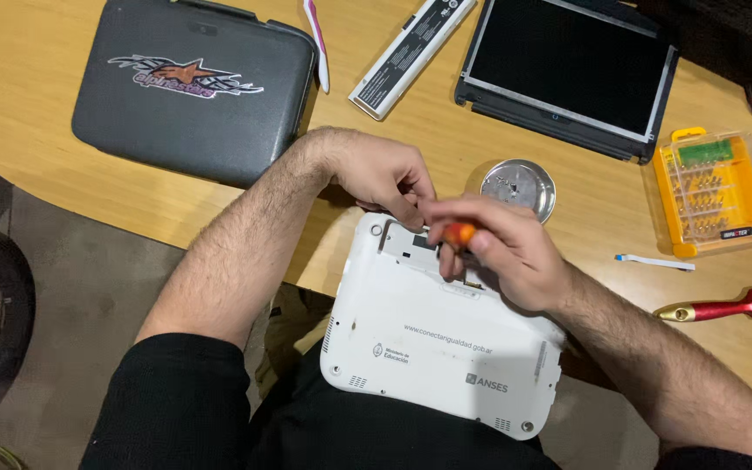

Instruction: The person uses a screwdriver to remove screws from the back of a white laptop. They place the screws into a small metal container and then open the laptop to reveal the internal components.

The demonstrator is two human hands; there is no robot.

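Right hand (502,252): closed round an orange-handled screwdriver (458,233), grip in the fingers, tip hidden behind the fingers, pointed down at the laptop's top edge.
Left hand (385,174): fingers curled, tips pinched at the laptop's rear edge, just left of the screwdriver; whether it had hold of anything small, can't tell.
White laptop (441,335): upside down, directly under both hands; far end on the tabletop (36,87) edge, near end against the person's lap. Open battery bay (411,244) sat right below the left hand's fingertips.
Metal dish (520,184): round, shiny, just beyond the right hand, w/ small bits inside.
White battery pack (411,57): long, well beyond the left hand.
Dark case (193,87): w/ sticker, far left of the left hand.
Screen panel (567,70): black, well beyond the right hand.
Yellow bit box (714,191): to the right of the right hand, apart from it.
Red-handled brush (728,306): right of the right forearm.
White strip (654,261): small, betw. bit box and brush.
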